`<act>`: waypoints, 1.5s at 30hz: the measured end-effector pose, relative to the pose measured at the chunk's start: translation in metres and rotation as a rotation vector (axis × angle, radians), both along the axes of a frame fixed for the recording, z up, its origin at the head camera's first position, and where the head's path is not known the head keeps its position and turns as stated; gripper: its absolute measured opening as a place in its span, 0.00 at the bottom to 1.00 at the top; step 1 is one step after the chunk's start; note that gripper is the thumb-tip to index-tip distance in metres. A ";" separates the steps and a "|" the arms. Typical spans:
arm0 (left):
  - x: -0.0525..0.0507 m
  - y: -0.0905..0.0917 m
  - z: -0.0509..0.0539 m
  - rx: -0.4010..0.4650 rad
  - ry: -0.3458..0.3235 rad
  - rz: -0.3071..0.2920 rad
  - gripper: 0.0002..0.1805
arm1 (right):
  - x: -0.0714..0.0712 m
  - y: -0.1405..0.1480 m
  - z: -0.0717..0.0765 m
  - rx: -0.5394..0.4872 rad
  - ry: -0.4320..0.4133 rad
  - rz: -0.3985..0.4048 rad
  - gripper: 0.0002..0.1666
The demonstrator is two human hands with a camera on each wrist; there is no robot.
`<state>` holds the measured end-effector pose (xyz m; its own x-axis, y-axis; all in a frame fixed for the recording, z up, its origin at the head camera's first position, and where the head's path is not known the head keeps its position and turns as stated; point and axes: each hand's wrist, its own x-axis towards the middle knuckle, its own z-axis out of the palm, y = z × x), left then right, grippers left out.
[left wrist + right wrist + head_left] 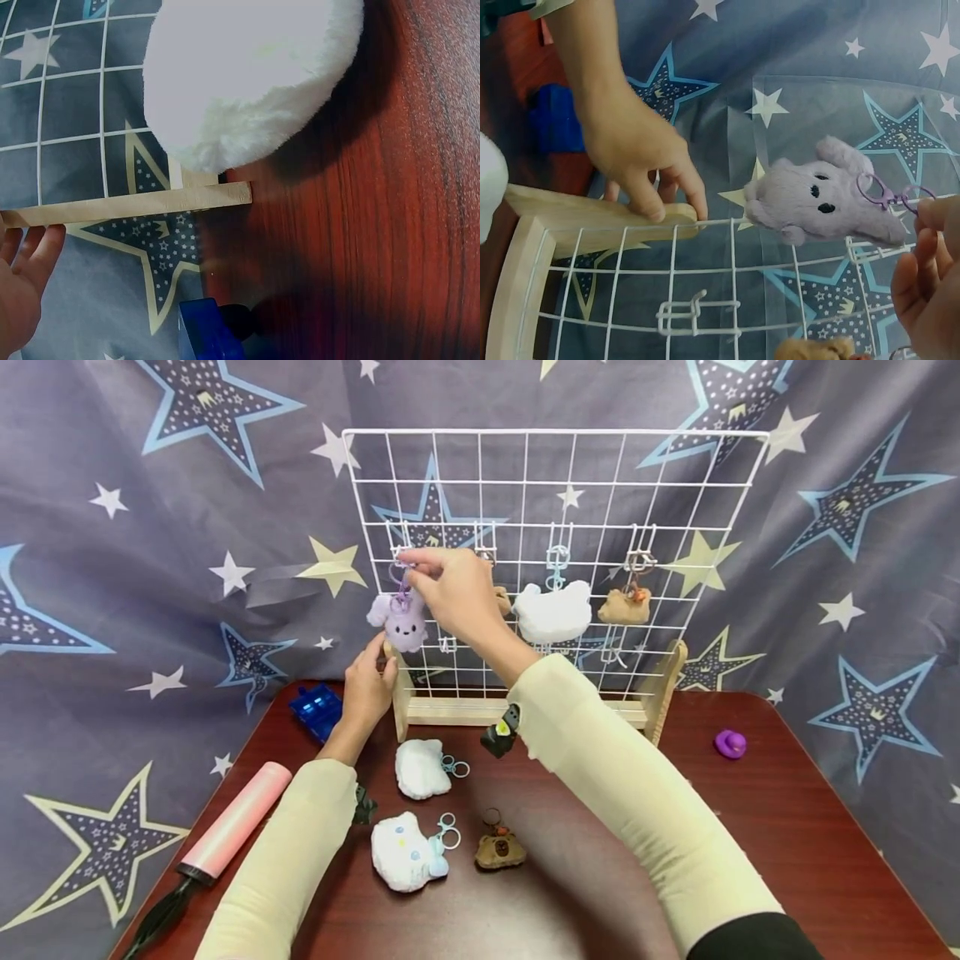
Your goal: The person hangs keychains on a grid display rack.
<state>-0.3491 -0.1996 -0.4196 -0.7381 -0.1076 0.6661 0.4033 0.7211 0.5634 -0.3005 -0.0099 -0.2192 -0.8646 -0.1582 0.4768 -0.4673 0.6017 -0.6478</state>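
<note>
Your right hand (459, 589) reaches across to the left edge of the rack (555, 432), thumb and fingers pinching the purple ring (904, 199) of the dangling lavender bunny (406, 632). Your left hand (369, 683) curls round the wooden post's (401, 703) top. The rack carries a white plush (553, 613) mid-width, a brown plush (624, 607) nearer its right edge.

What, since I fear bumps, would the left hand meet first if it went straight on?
The wooden post, which the left hand now touches; just beyond, the purple bunny keychain may be next, though depth is unclear.
</note>
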 end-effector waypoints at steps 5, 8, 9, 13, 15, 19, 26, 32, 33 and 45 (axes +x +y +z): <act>0.000 0.000 0.001 0.009 0.008 -0.017 0.27 | -0.007 -0.011 0.005 0.002 0.001 -0.070 0.17; -0.001 0.000 0.000 0.013 -0.008 -0.012 0.27 | -0.011 -0.016 0.005 0.034 -0.026 -0.121 0.17; -0.001 -0.001 -0.001 0.013 -0.013 -0.010 0.27 | -0.013 -0.018 0.005 0.040 -0.037 -0.135 0.17; -0.002 -0.001 -0.002 0.015 -0.019 -0.005 0.27 | -0.017 -0.023 0.004 0.044 -0.060 -0.178 0.16; -0.002 -0.001 -0.001 0.018 -0.020 -0.002 0.27 | -0.019 -0.025 0.003 0.038 -0.060 -0.191 0.16; -0.002 -0.001 0.000 0.023 -0.024 -0.004 0.27 | -0.023 -0.029 0.002 0.029 -0.052 -0.204 0.15; -0.001 0.001 -0.001 0.007 -0.012 -0.003 0.27 | -0.029 -0.031 -0.001 0.000 -0.066 -0.223 0.14; -0.001 -0.001 -0.001 0.015 -0.017 0.000 0.27 | -0.028 -0.027 -0.006 -0.028 -0.053 -0.190 0.15; -0.001 -0.001 -0.001 0.017 -0.017 -0.002 0.27 | -0.027 -0.026 -0.007 -0.020 -0.052 -0.185 0.15; 0.002 0.000 0.002 0.036 -0.052 -0.022 0.28 | -0.013 -0.012 -0.017 0.083 0.000 -0.088 0.19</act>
